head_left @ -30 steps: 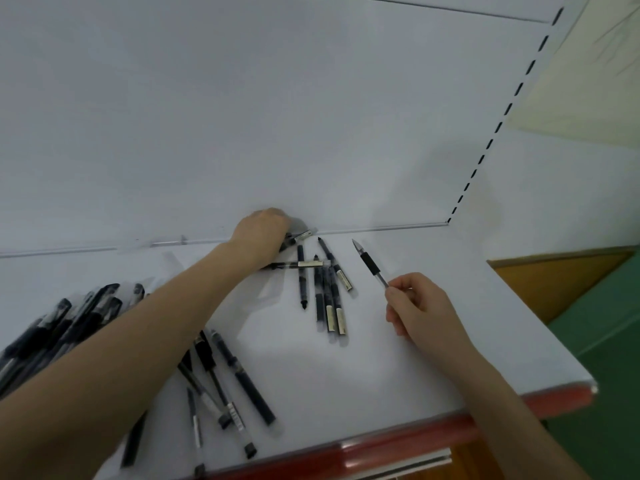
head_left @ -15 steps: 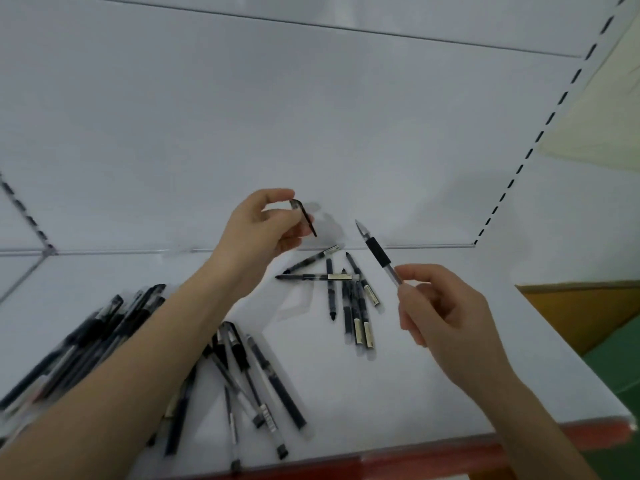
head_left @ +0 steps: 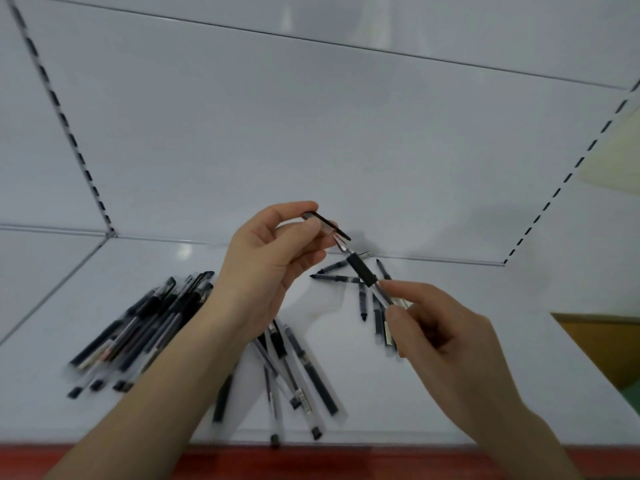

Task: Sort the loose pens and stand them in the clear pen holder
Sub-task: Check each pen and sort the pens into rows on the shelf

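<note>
My left hand (head_left: 273,268) pinches a clear pen cap with a black clip (head_left: 325,225) above the shelf. My right hand (head_left: 436,337) holds an uncapped pen with a black grip (head_left: 362,271) by its clear barrel, tip up and meeting the mouth of the cap. Several loose pens lie on the white shelf (head_left: 485,341): one pile at the left (head_left: 145,323), one group under my left forearm (head_left: 298,372), one group behind my right hand (head_left: 349,277). No clear pen holder is in view.
The shelf has a red front edge (head_left: 346,460) and a white back wall with dashed slot strips (head_left: 69,126). At the right, past the shelf end, are a wooden surface (head_left: 602,344) and green floor.
Both hands have come together: the left hand lifted a cap from the shelf and the right hand raised the pen until its tip meets the cap. The camera has tilted upward.
</note>
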Demonstrator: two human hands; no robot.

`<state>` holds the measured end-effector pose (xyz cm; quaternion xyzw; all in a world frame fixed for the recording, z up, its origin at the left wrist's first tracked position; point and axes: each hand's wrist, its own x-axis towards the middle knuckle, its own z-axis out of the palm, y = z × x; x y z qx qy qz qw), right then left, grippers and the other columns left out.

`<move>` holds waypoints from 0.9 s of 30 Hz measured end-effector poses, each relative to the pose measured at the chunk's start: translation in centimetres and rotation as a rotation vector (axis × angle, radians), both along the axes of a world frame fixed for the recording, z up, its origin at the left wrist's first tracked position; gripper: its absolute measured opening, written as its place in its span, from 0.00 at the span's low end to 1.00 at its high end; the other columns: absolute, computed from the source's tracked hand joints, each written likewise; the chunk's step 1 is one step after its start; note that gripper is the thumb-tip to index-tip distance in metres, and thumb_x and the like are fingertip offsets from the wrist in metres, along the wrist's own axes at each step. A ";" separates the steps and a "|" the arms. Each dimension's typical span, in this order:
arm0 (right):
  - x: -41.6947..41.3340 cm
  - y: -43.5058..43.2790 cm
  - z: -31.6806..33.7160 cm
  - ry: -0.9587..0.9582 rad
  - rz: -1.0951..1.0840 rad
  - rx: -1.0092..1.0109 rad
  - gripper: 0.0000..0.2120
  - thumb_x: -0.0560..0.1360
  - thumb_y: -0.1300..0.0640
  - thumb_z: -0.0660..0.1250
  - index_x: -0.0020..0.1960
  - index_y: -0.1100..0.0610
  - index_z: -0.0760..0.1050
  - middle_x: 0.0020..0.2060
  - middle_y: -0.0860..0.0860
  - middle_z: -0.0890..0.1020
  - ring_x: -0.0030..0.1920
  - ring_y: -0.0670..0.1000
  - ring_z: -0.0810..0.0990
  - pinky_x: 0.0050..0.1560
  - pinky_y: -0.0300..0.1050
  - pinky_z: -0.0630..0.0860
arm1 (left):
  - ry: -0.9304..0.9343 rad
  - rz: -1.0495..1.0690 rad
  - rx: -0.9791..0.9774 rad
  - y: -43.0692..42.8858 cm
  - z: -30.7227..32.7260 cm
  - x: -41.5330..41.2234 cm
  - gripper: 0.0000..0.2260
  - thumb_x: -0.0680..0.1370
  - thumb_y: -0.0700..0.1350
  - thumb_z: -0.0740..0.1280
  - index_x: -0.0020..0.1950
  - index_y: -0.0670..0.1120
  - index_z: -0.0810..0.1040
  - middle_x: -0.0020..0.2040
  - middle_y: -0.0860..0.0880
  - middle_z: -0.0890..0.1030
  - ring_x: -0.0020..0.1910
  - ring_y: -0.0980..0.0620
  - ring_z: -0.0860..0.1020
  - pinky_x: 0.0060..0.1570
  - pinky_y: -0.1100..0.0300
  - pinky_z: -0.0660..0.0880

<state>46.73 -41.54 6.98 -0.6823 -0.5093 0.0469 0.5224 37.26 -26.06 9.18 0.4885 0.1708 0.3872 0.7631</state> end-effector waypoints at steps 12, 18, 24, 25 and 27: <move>-1.2 0.1 -0.6 0.094 0.033 0.027 0.07 0.71 0.52 0.65 0.36 0.44 0.77 0.24 0.51 0.74 0.24 0.42 0.70 0.27 0.27 0.67 | 0.021 0.069 0.133 -1.5 -1.1 -0.5 0.05 0.74 0.37 0.65 0.45 0.42 0.80 0.36 0.48 0.84 0.37 0.55 0.81 0.41 0.65 0.79; -1.5 0.6 -1.4 0.090 0.053 0.008 0.04 0.72 0.50 0.64 0.39 0.43 0.76 0.24 0.45 0.72 0.24 0.41 0.70 0.28 0.27 0.66 | 0.033 0.126 0.136 -1.8 -1.7 -0.9 0.05 0.74 0.37 0.66 0.45 0.43 0.80 0.36 0.47 0.84 0.39 0.54 0.82 0.43 0.64 0.79; -0.5 2.1 -1.3 0.124 0.156 -0.273 0.08 0.77 0.55 0.61 0.41 0.48 0.76 0.27 0.47 0.78 0.26 0.42 0.73 0.30 0.30 0.68 | 0.150 0.134 0.132 -0.9 -3.0 -1.7 0.08 0.73 0.36 0.68 0.50 0.44 0.80 0.38 0.42 0.84 0.37 0.51 0.82 0.37 0.63 0.79; -0.1 2.4 -1.3 0.100 0.183 -0.326 0.08 0.77 0.55 0.61 0.41 0.47 0.76 0.29 0.48 0.80 0.27 0.42 0.75 0.31 0.29 0.69 | 0.181 0.137 0.134 -0.5 -3.2 -2.0 0.07 0.74 0.36 0.67 0.50 0.44 0.80 0.36 0.43 0.83 0.36 0.51 0.82 0.37 0.63 0.79; 0.9 3.2 -1.3 0.030 0.181 -0.392 0.09 0.77 0.54 0.61 0.39 0.50 0.75 0.32 0.50 0.80 0.30 0.42 0.77 0.33 0.29 0.69 | 0.251 0.153 0.170 0.7 -3.5 -2.6 0.06 0.74 0.35 0.67 0.49 0.44 0.80 0.35 0.45 0.83 0.33 0.53 0.82 0.36 0.64 0.79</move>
